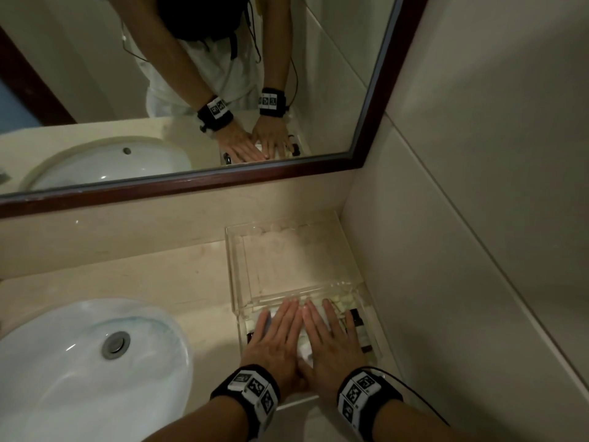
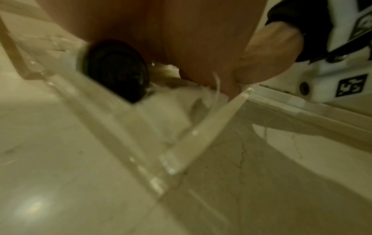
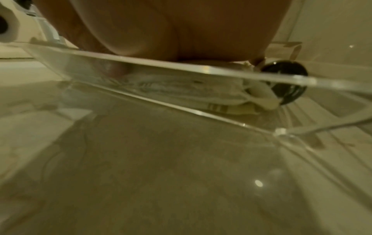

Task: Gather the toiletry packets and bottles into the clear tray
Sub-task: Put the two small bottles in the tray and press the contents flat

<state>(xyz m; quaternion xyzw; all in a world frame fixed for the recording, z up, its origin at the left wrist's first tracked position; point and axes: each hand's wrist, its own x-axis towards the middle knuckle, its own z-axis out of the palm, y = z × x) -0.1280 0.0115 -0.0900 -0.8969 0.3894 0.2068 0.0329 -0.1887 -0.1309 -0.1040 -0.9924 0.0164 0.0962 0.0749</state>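
Observation:
The clear tray (image 1: 377, 341) sits in the counter's right corner, holding white toiletry packets (image 1: 304, 346) and dark bottles. My left hand (image 1: 277, 336) and right hand (image 1: 328, 336) lie side by side, fingers straight, pressing flat on the packets. One dark bottle (image 1: 360, 330) lies along the tray's right wall; another (image 1: 250, 336) peeks out left of my left hand. In the left wrist view, my palm (image 2: 161, 31) rests over white packets (image 2: 167, 105) beside a black bottle cap (image 2: 116, 70). The right wrist view has packets (image 3: 181, 89) and a black cap (image 3: 286, 81) behind the tray wall (image 3: 181, 66).
A second clear acrylic piece (image 1: 236, 266) stands just behind the tray against the back wall. A white sink basin (image 1: 79, 362) with a metal drain is to the left. A dark-framed mirror (image 1: 191, 183) hangs above. The tiled side wall (image 1: 446, 282) closes the right.

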